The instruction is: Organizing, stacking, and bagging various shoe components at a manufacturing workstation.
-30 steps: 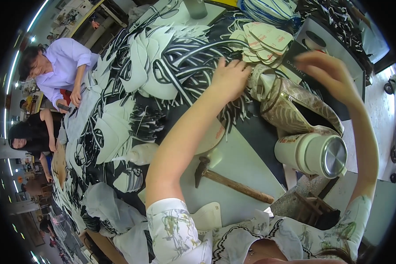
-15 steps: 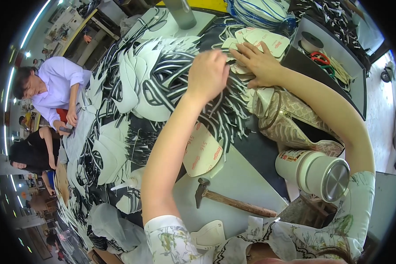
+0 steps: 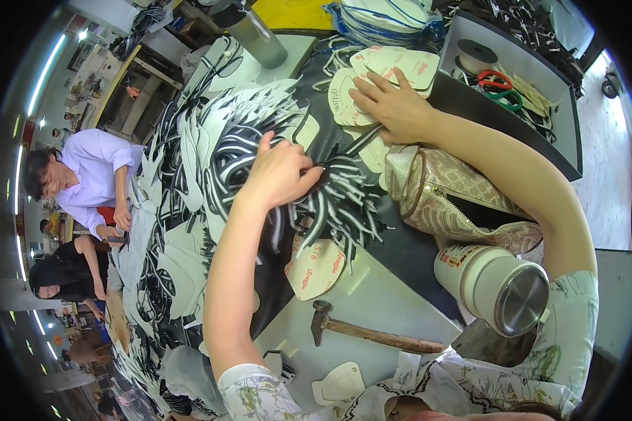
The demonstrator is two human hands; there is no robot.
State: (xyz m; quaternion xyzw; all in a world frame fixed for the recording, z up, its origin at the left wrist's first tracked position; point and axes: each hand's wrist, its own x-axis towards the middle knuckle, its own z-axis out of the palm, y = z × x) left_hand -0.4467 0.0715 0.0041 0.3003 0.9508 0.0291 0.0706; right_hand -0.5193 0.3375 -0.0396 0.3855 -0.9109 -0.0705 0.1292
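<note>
My left hand (image 3: 279,172) is closed over a thick bunch of black-and-white straps (image 3: 340,189), its thumb and curled fingers gripping them near the middle of the table. The strap ends fan out to the right of the hand. Pale shaped pieces (image 3: 203,147) lie spread on its left, partly over other straps. My right hand (image 3: 393,111) lies with its fingers spread on a stack of cream cut pieces (image 3: 344,98) with red print. One dark strap runs from the bunch toward the right hand's wrist. Another printed piece (image 3: 316,270) lies just below the bunch.
A hammer (image 3: 372,333) lies on a grey board (image 3: 372,295). To the right stand a snakeskin-patterned pouch (image 3: 456,200), a metal-lidded flask (image 3: 495,284) and a box (image 3: 576,140) with scissors. A bottle (image 3: 253,38) stands at the back; people (image 3: 95,165) work at left.
My left hand has moved left and nearer, and the straps under it have shifted. The right hand's stack of pieces shows more openly. The whole view has shifted a little.
</note>
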